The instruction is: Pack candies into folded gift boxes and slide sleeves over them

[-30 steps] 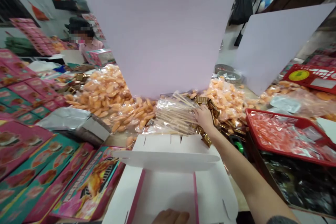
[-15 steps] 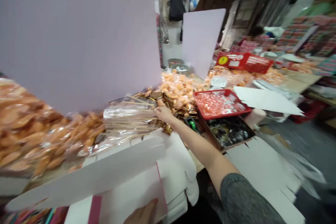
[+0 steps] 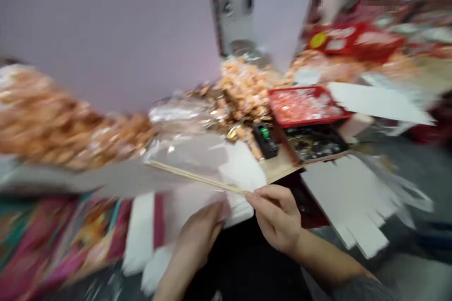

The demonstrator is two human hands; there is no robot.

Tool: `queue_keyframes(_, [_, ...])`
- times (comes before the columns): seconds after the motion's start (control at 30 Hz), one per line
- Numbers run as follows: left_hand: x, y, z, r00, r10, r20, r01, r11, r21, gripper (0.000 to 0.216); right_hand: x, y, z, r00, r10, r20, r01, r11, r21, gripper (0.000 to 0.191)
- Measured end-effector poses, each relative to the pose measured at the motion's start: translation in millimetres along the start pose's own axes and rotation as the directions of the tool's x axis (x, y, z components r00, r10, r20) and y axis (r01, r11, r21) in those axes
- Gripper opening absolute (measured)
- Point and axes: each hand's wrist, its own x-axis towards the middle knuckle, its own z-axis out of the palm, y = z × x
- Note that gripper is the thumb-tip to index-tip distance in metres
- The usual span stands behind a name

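Between the thumb and fingers of my right hand (image 3: pixel 278 218), the ends of thin wooden sticks (image 3: pixel 197 178) are pinched. They point left across white card, and blur hides their exact number. My left hand (image 3: pixel 197 233) is closed on the near edge of a printed cardboard box (image 3: pixel 139 230), white with magenta bands and a colourful panel to the left. Behind the sticks lies a clear plastic bag (image 3: pixel 176 115), with gold-wrapped pieces (image 3: pixel 232 134) beside it.
Orange wrapped pieces (image 3: pixel 42 117) are heaped at left, more (image 3: pixel 247 82) in the middle. A red tray (image 3: pixel 310 121) of pink-wrapped pieces sits behind a dark-filled box (image 3: pixel 287 146). A tape dispenser (image 3: pixel 266 143) stands nearby. Flat white cardboard (image 3: pixel 339 188) lies right; a tall pale panel (image 3: pixel 106 23) rises behind.
My right hand has drawn back from the stick bundle toward me, now with sticks in it. My left hand has moved up along the box edge. The view has tilted down.
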Motion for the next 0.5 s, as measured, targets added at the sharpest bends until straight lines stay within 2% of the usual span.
queue_keyframes(0.07, [-10.6, 10.2, -9.2, 0.999, 0.015, -0.047, -0.014, 1.0, 0.024, 0.045, -20.6, -9.0, 12.5, 0.978, -0.006, 0.209, -0.003, 0.999, 0.041, 0.056])
queue_keyframes(0.17, [-31.4, 6.1, -17.6, 0.983, -0.057, -0.175, 0.067, 0.997, 0.049, 0.043, -38.5, -8.2, 61.5, 0.918, 0.017, 0.396, -0.025, 1.0, 0.016, 0.044])
queue_keyframes(0.27, [-55.4, -7.1, -17.5, 0.954, -0.136, -0.268, 0.149, 0.988, 0.03, 0.039, -48.5, -9.5, 97.8, 0.797, 0.006, 0.604, 0.065, 0.993, -0.096, 0.03])
queue_keyframes(0.33, [-64.9, -17.5, -12.5, 0.947, -0.17, -0.272, 0.182, 0.983, 0.021, 0.038, -52.4, -11.0, 101.4, 0.707, -0.009, 0.707, 0.157, 0.977, -0.144, 0.03])
queue_keyframes(0.4, [-67.5, -28.6, -4.1, 0.947, -0.181, -0.264, 0.192, 0.981, 0.019, 0.036, -53.6, -11.4, 91.7, 0.674, -0.045, 0.737, 0.212, 0.968, -0.134, 0.033])
queue_keyframes(0.47, [-64.9, -40.6, 6.2, 0.948, -0.164, -0.274, 0.175, 0.984, 0.016, 0.036, -49.1, -8.9, 73.7, 0.702, -0.111, 0.703, 0.234, 0.969, -0.082, 0.034])
queue_keyframes(0.5, [-62.0, -47.3, 11.3, 0.947, -0.143, -0.286, 0.153, 0.988, 0.013, 0.038, -43.8, -6.1, 62.6, 0.744, -0.143, 0.653, 0.246, 0.967, -0.069, 0.034])
